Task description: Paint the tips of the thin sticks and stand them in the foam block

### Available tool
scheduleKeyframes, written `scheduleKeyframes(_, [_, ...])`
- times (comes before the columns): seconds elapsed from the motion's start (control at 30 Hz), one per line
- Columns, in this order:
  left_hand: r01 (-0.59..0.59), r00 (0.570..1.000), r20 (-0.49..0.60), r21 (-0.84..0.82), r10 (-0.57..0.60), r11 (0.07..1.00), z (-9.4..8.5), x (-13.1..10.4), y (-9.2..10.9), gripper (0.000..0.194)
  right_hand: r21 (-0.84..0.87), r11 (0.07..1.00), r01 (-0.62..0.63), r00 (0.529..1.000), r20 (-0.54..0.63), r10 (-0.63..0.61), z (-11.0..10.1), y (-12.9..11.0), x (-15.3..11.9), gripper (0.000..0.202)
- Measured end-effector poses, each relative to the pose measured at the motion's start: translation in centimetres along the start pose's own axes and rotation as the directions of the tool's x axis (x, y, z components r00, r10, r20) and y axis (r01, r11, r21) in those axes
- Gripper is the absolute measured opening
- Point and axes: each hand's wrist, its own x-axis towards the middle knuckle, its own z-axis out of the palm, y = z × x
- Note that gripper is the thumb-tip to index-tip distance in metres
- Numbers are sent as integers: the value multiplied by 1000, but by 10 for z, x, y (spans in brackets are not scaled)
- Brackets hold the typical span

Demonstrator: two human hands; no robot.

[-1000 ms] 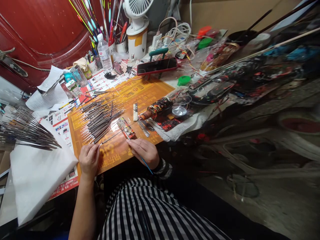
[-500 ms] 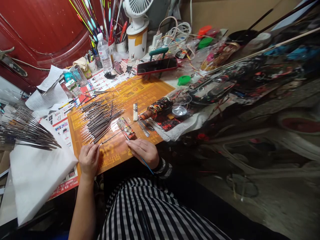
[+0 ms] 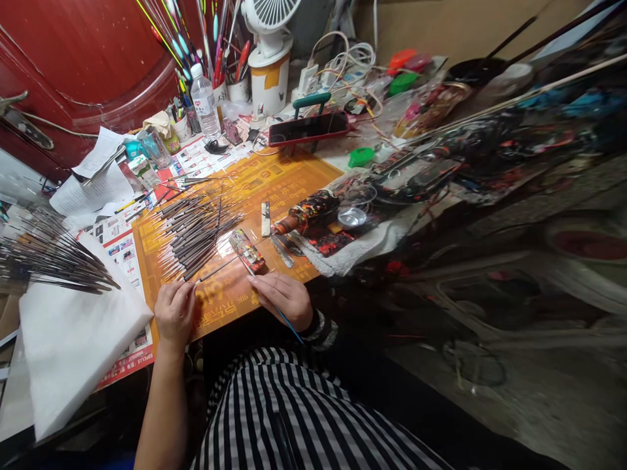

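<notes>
My left hand (image 3: 175,312), closed in a pinch, holds one end of a thin dark fishing float (image 3: 218,268) at the front of the orange mat. The float's far end reaches to a paint-smeared block (image 3: 247,251). Between the fingers of my right hand (image 3: 285,297) is a slim brush with a blue handle (image 3: 290,324); its front end points at the near side of that block, and its tip is too fine to make out. Behind my left hand lies a pile of similar dark floats (image 3: 193,238) with pale thin tips.
More dark sticks (image 3: 63,258) rest on a white foam block (image 3: 83,333) at the left. A phone (image 3: 308,129) leans on a green stand. Farther back are a water bottle (image 3: 206,104) and a white fan (image 3: 271,16). Paint-stained tools and a small metal cup (image 3: 351,217) lie right.
My right hand has shifted very slightly, and the brush's front end now shows closer to the block's near side. My left hand and the float look unmoved.
</notes>
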Motion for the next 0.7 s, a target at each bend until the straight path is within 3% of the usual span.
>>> scheduleKeyframes(0.33, [28,999,22,-3,-28,1000,3,-3,3,15,151,986,66,994,73,-77,36,-47,0,57])
scheduleKeyframes(0.7, [63,998,30,-4,-63,998,4,-6,8,13,97,993,74,984,152,-88,44,-47,-14,51])
